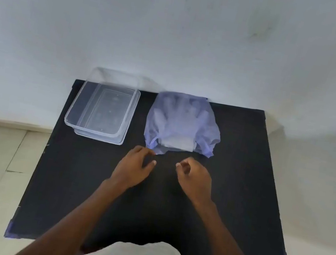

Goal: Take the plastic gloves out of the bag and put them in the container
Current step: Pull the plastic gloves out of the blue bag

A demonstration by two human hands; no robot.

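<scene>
Two curled, empty hands, left hand point(133, 164), right hand point(195, 177), bag point(183, 123) just beyond fingers point(178, 164)

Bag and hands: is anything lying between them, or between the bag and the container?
Nothing visible. Only bare black table separates the left hand and right hand from the bag, and the bag from the open container.

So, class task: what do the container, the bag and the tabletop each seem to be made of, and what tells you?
Container: clear rigid plastic, probably; the dark top shows through its glossy walls.
Bag: thin translucent bluish plastic film, crinkled and limp, with pale contents showing faintly.
Tabletop: matte black surface with no glare; the material itself cannot be told.
</scene>
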